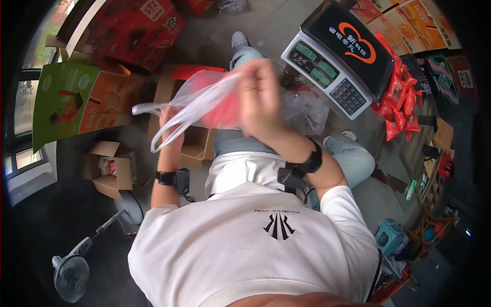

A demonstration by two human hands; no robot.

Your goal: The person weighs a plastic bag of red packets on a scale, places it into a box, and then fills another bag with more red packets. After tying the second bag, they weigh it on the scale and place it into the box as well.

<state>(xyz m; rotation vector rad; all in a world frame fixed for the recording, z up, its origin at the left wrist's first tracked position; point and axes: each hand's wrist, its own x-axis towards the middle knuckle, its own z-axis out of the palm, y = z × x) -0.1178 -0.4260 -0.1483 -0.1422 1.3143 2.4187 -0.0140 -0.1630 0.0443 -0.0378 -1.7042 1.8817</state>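
Observation:
A translucent white plastic bag (192, 110) with looped handles stretches between my hands, with red showing through and beside it. My right hand (258, 97), blurred by motion, pinches the bag's upper right part. At the bag's left side is my left hand (166, 125), upright and partly covered by the plastic; its fingers are mostly hidden. Below the bag, an open cardboard box (197, 146) with a red flap stands between my arms. Another crumpled clear bag (309, 110) lies to the right of my right hand.
A digital scale (330, 74) with a black top stands at upper right, beside a pile of red packets (401, 105). Cartons (128, 33) line the upper left. An open small box (110, 169) and a fan (71, 276) are at left, a blue stool (389, 235) at lower right.

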